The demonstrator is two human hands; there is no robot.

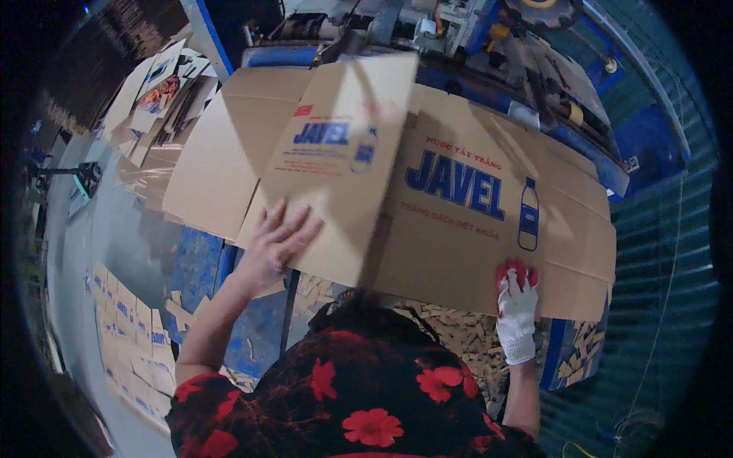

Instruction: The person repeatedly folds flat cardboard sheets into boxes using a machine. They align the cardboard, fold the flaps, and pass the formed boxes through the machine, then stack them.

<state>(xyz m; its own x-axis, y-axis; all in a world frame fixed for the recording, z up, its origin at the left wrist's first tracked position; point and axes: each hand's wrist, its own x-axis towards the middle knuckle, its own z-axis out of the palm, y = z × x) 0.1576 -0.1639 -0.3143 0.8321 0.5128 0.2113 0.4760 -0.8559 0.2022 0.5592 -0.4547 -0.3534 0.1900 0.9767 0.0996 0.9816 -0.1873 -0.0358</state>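
A large flattened brown carton point(458, 252) lies spread before me, with blue and red print and a bottle drawing on it. At its middle left, a printed cardboard panel point(343, 206) stands tilted up, its right edge blurred, with shadow beside it. My bare left hand point(286, 237) rests on the lower left of this panel, fingers spread. On my right hand point(518, 294) is a white glove with red-coated fingers. Its fingers lie stretched on the carton near the lower edge, apart from each other. Whether anything is under either palm is hidden.
A blue-framed machine point(435, 80) with metal parts stands just behind the carton. Cardboard sheets point(145, 114) are piled at the far left, and printed flat cartons point(130, 328) lie on the floor at left. Cardboard scraps point(466, 343) cover the area below the carton. Corrugated wall point(657, 267) borders the right.
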